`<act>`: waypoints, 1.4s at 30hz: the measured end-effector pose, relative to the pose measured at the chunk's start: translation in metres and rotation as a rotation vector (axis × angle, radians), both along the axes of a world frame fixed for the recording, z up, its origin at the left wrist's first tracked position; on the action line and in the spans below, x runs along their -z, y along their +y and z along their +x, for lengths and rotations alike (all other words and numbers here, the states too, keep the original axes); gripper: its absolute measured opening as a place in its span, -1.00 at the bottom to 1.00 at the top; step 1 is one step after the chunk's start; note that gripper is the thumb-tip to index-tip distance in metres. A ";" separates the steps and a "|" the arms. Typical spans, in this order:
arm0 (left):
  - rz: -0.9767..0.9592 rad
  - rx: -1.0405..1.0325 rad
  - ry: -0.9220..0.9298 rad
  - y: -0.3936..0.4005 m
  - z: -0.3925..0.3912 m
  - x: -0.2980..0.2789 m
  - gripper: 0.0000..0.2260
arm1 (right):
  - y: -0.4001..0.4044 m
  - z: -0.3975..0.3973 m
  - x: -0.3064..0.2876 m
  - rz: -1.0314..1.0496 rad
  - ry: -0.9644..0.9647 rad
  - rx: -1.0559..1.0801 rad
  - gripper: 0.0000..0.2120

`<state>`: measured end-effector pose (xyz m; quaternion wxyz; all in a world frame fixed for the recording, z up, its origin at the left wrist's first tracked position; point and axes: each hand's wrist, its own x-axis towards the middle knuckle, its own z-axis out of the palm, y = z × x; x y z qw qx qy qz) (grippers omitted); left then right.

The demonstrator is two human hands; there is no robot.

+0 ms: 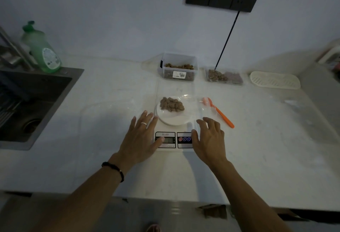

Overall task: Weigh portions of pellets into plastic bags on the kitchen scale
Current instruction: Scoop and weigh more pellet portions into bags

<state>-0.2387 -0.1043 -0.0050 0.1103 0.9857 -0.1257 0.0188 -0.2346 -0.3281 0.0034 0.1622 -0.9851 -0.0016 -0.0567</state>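
Flanking scale [173, 136]: 2 hands, spread.

Dim bluish light, soft shadows beneath both arms, wide-angle bending at edges.

"SF-400" above the display of the kitchen scale [173, 140]

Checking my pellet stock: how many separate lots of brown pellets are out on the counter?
3: a pile in the clear plastic bag on the white kitchen scale, a clear plastic tub behind it, and a filled clear bag right of that tub.
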 end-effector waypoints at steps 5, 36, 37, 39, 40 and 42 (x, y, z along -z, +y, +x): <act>0.004 -0.004 0.016 -0.003 0.004 -0.001 -0.18 | -0.001 0.003 0.000 0.009 -0.010 -0.004 -0.58; -0.027 0.315 0.222 -0.112 0.173 -0.036 -0.37 | -0.040 0.098 -0.017 0.733 0.328 0.359 -0.43; -0.042 0.320 0.270 -0.117 0.179 -0.037 -0.36 | -0.039 0.101 -0.014 0.818 0.351 0.379 -0.44; -0.104 0.311 0.376 -0.125 0.190 -0.037 -0.37 | -0.040 0.106 -0.013 0.919 0.356 0.386 -0.51; -0.170 0.294 0.423 -0.128 0.195 -0.038 -0.40 | -0.042 0.109 -0.014 0.912 0.334 0.365 -0.56; -0.325 0.225 0.457 -0.131 0.206 -0.041 -0.48 | -0.047 0.114 -0.023 0.900 0.288 0.309 -0.67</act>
